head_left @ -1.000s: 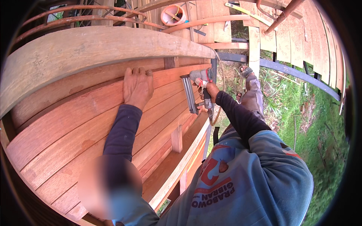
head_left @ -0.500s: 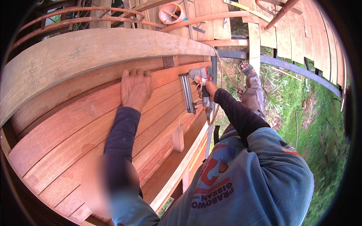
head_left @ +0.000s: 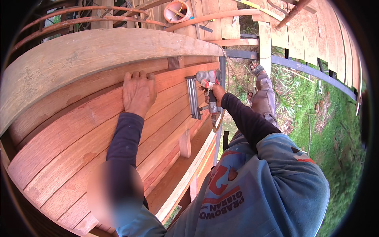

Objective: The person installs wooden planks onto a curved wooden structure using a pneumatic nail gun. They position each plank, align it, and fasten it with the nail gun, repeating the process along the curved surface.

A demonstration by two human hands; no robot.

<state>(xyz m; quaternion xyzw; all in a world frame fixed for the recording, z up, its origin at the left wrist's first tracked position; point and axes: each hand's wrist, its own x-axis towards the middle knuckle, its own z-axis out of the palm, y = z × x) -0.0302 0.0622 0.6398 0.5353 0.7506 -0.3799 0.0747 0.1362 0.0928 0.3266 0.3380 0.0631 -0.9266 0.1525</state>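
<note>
My left hand (head_left: 138, 93) presses on a reddish wooden plank (head_left: 94, 108), its bent fingers hooked over the plank's upper edge, just below a broad curved weathered beam (head_left: 106, 46). To its right, my right hand (head_left: 215, 94) grips a pneumatic nail gun (head_left: 204, 77) by the handle. The gun's long magazine lies over the curved slatted panel (head_left: 162, 122) near its right end, by a dark metal post (head_left: 222, 67). Whether the nose touches the wood is unclear.
Above are orange curved rods (head_left: 85, 21), a pink bucket (head_left: 176, 11) and loose boards (head_left: 213, 19). A dark curved steel beam (head_left: 316, 73) runs under decking (head_left: 319, 35) at right, over grass (head_left: 319, 130). My foot (head_left: 256, 68) rests near a pale upright board (head_left: 264, 47).
My left hand has shifted slightly left along the plank's edge. My right hand and the nail gun have moved a little left and upward in the picture.
</note>
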